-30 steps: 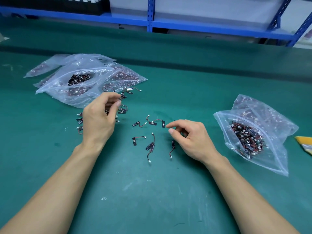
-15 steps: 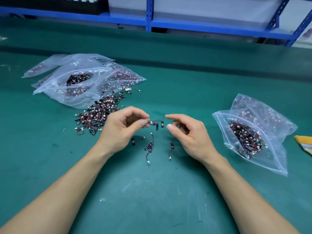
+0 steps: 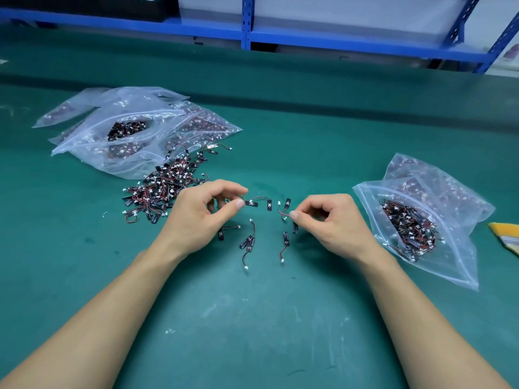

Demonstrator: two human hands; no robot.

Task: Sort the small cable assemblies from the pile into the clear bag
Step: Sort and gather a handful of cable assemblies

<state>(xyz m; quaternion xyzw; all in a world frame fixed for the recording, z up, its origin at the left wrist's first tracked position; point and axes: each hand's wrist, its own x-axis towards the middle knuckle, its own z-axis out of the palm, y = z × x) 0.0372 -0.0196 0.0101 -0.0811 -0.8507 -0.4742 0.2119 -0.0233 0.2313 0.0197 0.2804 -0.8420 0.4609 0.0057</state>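
Note:
A pile of small cable assemblies [image 3: 163, 186], black tabs with red-black wires and white plugs, lies left of centre on the green mat. My left hand [image 3: 202, 217] pinches one assembly [image 3: 258, 202] between thumb and forefinger, just above the mat. My right hand [image 3: 328, 220] pinches another assembly [image 3: 284, 209] by its wire. Between and below the hands lie several loose assemblies [image 3: 248, 242]. An open clear bag [image 3: 415, 220], partly filled with assemblies, lies to the right of my right hand.
Several clear zip bags [image 3: 132, 136] holding more assemblies are heaped behind the pile at the left. A yellow object [image 3: 505, 234] pokes in at the right edge. Blue shelving [image 3: 247, 26] runs along the back of the mat.
My left hand came from the pile to the centre and took hold of an assembly. My right hand picked up another one and now holds it by the wire.

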